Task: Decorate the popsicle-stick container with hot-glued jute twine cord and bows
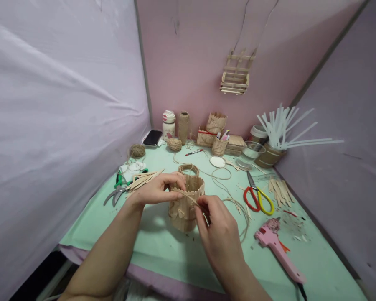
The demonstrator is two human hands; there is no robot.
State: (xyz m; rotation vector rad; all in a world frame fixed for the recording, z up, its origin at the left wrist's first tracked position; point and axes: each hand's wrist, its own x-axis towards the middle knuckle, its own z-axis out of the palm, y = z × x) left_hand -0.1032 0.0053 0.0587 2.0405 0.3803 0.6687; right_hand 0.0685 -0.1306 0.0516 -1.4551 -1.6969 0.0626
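A round cup made of wooden craft sticks (182, 215) stands on the table in front of me. My left hand (161, 188) is closed on its rim, fingers over the inside and thumb on the outside, pressing a strand of jute twine (190, 198) against the top edge. My right hand (217, 223) pinches the same twine at the cup's right side. Loose twine (247, 221) curves over the table to the right of the cup. Behind the cup lies a small coil of twine (188, 168).
Right: scissors (259, 200) with red and yellow handles, a pink glue gun (280, 255), craft sticks (282, 192). Left: pruning shears (115, 193) beside more sticks (141, 180). A clear bowl (250, 155), white glue sticks (280, 125) and a pen cup (219, 146) stand at the back.
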